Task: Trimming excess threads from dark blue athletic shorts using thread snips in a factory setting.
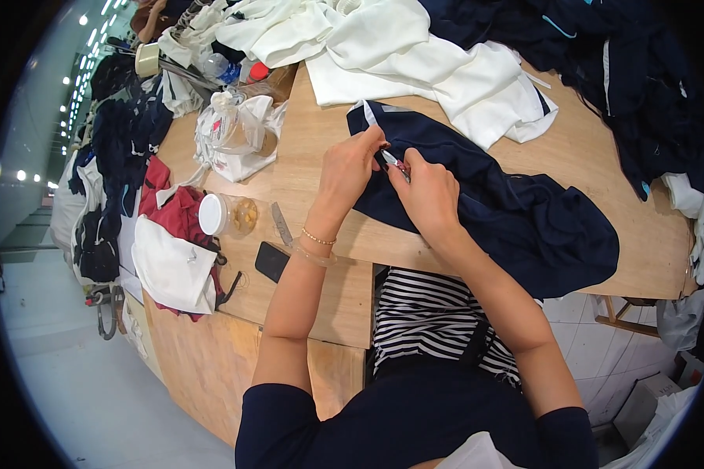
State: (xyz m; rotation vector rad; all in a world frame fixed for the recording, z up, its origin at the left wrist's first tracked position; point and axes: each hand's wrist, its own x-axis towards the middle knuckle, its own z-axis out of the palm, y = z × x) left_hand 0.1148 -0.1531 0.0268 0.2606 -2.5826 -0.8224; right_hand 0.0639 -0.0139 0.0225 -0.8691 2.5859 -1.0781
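A navy blue garment (516, 209) lies bunched on the wooden table in front of me, its right end hanging at the near edge. My left hand (347, 168) is closed in a pinch on the garment's upper left part, beside a narrow white strip (369, 113). Close against it, my right hand (430, 192) grips small metal thread snips (391, 159). Their blades point toward my left fingertips. The fingers partly cover both the snips and the spot of cloth between the hands.
White garments (368, 39) are heaped across the far side, with dark clothing (641, 102) at far right. Left of my forearm are a phone (271, 262), a white-lidded jar (231, 215), a clear ruler (281, 224), a plastic bag (231, 137) and red-and-white cloth (176, 258).
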